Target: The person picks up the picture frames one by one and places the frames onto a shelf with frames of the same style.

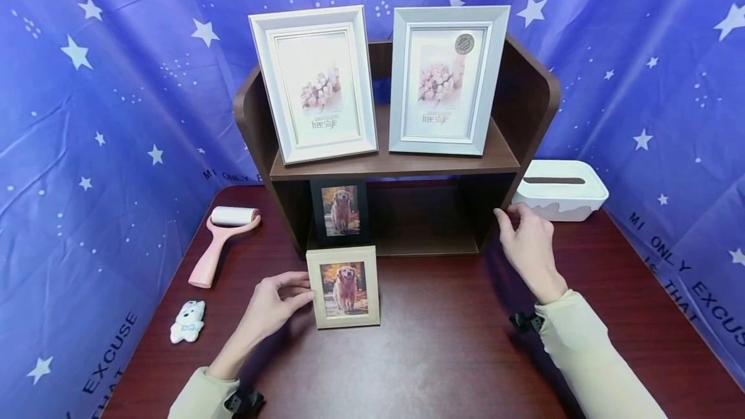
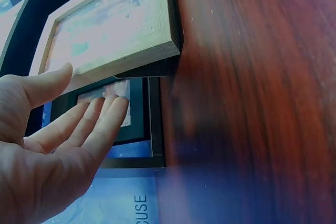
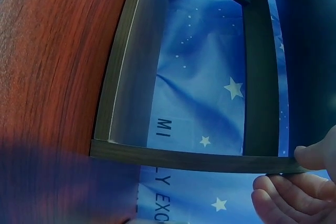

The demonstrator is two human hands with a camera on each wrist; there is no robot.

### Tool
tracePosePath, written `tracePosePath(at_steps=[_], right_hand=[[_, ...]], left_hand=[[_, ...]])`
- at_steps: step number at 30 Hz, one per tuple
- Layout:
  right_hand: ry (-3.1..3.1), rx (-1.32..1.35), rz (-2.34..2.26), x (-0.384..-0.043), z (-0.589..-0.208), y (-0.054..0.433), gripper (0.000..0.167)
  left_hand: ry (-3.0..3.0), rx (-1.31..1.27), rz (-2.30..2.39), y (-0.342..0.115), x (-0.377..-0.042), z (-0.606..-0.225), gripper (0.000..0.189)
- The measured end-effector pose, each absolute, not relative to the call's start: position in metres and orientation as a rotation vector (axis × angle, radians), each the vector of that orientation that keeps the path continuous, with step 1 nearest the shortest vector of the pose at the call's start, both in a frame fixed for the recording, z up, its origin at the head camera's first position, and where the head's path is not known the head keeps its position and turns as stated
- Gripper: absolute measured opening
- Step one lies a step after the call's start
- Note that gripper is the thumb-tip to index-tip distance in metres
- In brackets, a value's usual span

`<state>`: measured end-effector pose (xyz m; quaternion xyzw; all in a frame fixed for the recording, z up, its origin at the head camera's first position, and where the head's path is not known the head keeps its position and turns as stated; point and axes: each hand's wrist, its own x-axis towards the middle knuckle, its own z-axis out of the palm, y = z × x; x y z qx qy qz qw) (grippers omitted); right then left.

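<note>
A small light-wood photo frame (image 1: 343,322) with a golden retriever picture stands on the table before a dark brown shelf (image 1: 396,163). My left hand (image 1: 273,306) is at its left edge. In the left wrist view the thumb (image 2: 60,80) is right at the frame's edge, and the loosely bent fingers (image 2: 105,129) spread apart from it. My right hand (image 1: 529,244) holds the front edge of the shelf's right side panel (image 3: 210,160), thumb on one side, curled fingers (image 3: 283,198) on the other. A dark photo frame (image 1: 363,212) stands in the lower compartment, at its left.
A white photo frame (image 1: 317,89) and a grey one (image 1: 448,83) stand on the upper shelf board. To the left lie a pink lint roller (image 1: 218,238) and a white bear figure (image 1: 188,322). A white tissue box (image 1: 561,193) sits right of the shelf.
</note>
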<state>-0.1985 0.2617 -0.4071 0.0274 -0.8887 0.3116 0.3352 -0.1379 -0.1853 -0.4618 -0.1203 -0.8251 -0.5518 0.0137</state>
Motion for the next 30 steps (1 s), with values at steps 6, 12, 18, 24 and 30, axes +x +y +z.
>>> tracePosePath(at_steps=[6,12,18,24,30], right_hand=[[-2.322,0.064,0.807,-0.198,-0.407,0.263,0.024],[-2.311,0.074,0.8,-0.198,-0.407,0.263,0.024],[-2.304,0.088,0.796,-0.199,-0.408,0.265,0.024],[-2.294,0.103,0.796,-0.2,-0.409,0.266,0.024],[-2.291,0.096,0.799,-0.201,-0.41,0.266,0.024]], left_hand=[[-2.595,-0.371,-1.731,-0.177,-0.132,-0.446,0.027],[-2.604,-0.385,-1.75,-0.173,-0.128,-0.44,0.02],[-2.576,-0.383,-1.814,-0.179,-0.136,-0.459,0.019],[-2.573,-0.395,-1.905,-0.18,-0.139,-0.459,0.019],[-2.578,-0.466,-1.946,-0.182,-0.142,-0.458,0.018]])
